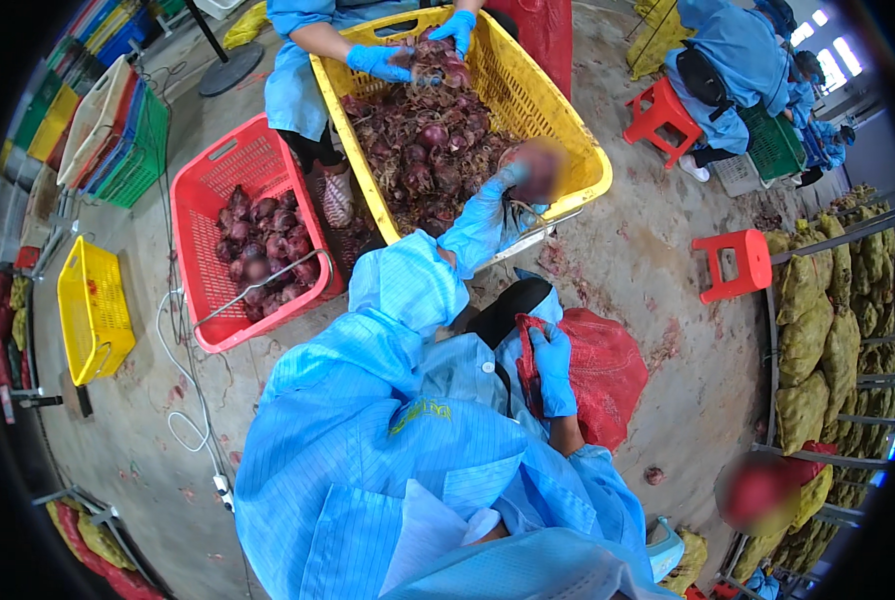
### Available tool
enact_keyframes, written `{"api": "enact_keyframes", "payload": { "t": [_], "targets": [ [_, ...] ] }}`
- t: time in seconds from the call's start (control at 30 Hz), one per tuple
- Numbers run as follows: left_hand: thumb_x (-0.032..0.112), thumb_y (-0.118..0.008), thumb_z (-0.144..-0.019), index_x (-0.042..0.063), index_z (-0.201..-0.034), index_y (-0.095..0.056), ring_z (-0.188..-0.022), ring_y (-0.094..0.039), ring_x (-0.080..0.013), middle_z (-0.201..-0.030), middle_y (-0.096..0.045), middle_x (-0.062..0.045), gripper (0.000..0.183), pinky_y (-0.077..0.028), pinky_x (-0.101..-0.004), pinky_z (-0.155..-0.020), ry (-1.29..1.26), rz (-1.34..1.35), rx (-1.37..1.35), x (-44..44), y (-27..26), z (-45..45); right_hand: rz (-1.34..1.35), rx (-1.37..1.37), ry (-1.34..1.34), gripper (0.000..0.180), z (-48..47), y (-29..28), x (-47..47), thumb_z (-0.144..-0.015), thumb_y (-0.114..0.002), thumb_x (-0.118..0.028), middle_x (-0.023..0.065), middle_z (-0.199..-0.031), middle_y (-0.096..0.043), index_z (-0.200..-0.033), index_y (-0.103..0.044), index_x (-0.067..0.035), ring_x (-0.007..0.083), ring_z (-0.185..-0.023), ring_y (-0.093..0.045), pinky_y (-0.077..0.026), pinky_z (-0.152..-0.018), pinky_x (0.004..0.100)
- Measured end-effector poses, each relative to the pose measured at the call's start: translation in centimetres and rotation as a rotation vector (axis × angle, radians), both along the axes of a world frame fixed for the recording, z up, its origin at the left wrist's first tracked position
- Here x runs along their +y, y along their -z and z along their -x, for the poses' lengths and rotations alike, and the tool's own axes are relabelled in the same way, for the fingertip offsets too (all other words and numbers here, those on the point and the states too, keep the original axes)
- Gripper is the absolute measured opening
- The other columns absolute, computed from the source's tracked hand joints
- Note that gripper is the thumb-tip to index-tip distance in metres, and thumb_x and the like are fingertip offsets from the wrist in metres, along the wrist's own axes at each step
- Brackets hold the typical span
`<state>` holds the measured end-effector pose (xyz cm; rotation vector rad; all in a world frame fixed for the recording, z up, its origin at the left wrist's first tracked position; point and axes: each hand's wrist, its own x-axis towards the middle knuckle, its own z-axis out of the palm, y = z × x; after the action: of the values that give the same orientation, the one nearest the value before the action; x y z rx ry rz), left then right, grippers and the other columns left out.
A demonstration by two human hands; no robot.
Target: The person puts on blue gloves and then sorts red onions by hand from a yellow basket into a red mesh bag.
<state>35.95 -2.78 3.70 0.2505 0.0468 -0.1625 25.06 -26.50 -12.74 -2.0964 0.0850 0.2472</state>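
My left hand [509, 184], in a blue glove, is over the near right corner of a yellow plastic crate [586, 161]. A blurred reddish-purple patch covers part of that hand, so its grip is unclear. Red onions [432, 154] and loose dry skins fill much of the crate. Lower down, my right hand [552, 367], also gloved in blue, grips the gathered edge of a red mesh bag [605, 367] beside my lap. Across the crate, a co-worker's gloved hands [387, 64] hold onions with papery skins above the pile.
Left of the yellow crate stands a red plastic crate [192, 217] of red onions, its wire handle raised. A cable [196, 390] runs along the floor near another yellow crate [117, 330]. Red stools [732, 266] and racks of filled yellow mesh sacks [804, 345] are on the right.
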Motion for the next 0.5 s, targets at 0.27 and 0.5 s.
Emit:
{"api": "enact_keyframes", "payload": {
  "t": [0.27,0.5],
  "targets": [
    [0.038,-0.066,-0.079,0.005,-0.124,-0.041,-0.089,-0.063,-0.0261,-0.110,-0.057,-0.016,0.061,-0.059,-0.0326,-0.060,0.080,0.086,-0.068,-1.2,2.2,0.4,-0.008,0.030,0.001,0.022,0.8,-2.1,0.6,-0.083,-0.059,-0.015,0.0153,-0.082,-0.066,-0.096,-0.064,0.001,0.0208,-0.072,-0.062,-0.048,-0.067,0.0312],
    [0.036,-0.064,-0.079,0.004,-0.125,-0.039,-0.091,-0.063,-0.0293,-0.115,-0.054,-0.017,0.062,-0.058,-0.0404,-0.070,0.041,-0.068,-0.073,-1.9,1.6,0.9,-0.062,-0.010,0.034,0.021,0.9,0.6,-0.4,-0.083,-0.058,-0.015,0.0145,-0.080,-0.065,-0.095,-0.064,0.001,0.0191,-0.070,-0.061,-0.048,-0.065,0.0306]
  ]
}}
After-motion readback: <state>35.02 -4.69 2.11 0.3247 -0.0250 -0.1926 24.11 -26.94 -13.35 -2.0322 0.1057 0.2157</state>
